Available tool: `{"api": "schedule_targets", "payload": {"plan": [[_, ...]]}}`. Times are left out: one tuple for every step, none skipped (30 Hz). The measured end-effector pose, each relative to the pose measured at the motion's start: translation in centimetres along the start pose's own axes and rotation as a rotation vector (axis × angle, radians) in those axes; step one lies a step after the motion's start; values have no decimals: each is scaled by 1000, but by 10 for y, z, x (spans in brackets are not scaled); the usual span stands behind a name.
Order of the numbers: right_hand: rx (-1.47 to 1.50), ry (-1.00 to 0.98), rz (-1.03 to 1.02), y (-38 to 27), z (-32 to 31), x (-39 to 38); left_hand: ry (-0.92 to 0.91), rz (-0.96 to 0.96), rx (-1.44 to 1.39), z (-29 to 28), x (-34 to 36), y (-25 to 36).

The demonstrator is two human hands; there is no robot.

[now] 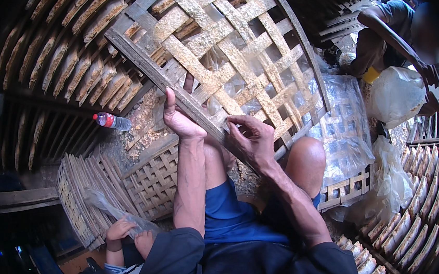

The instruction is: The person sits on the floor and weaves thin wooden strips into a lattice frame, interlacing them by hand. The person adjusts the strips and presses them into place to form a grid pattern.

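A square tray of woven bamboo strips (195,35) in a wooden frame stands tilted over my knees, its strips crusted with pale yellowish residue. My left hand (184,120) grips the frame's near rail, thumb up along the front and the other fingers behind the weave. Lower on that same rail is my right hand (255,140), its thumb and forefinger pinched together against the wood. A small pale bit seems to show at those fingertips, too small to name. Clear plastic shows through the gaps of the weave.
Plastic-covered trays (343,121) lie beside my right knee. Stacked woven trays (81,201) stand left, near a red-capped bottle (112,122). Racks of pale slabs (419,213) flank me. A person's hands hold a plastic bag (396,95) at right; another person's hands (129,236) are lower left.
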State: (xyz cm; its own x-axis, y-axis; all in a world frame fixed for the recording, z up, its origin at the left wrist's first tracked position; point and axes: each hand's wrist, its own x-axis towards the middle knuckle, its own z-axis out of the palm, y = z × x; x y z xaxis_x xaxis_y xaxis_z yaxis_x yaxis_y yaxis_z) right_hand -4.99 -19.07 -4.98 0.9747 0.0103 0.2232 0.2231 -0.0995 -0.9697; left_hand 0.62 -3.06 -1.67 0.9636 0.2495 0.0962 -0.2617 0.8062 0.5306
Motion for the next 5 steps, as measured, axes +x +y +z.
{"api": "schedule_targets", "payload": {"plan": [[6, -8, 19, -2, 0, -1, -6, -8, 3, 0, 0, 0], [6, -16, 45, -5, 0, -3, -2, -10, 13, 0, -1, 0], [15, -22, 50, -6, -1, -4, 3, -5, 27, 1, -1, 0], [-4, -20, 54, -8, 0, -3, 1, -17, 28, 1, -2, 1], [-17, -15, 35, -8, 0, -2, -2, -14, 34, 0, -2, 1]]}}
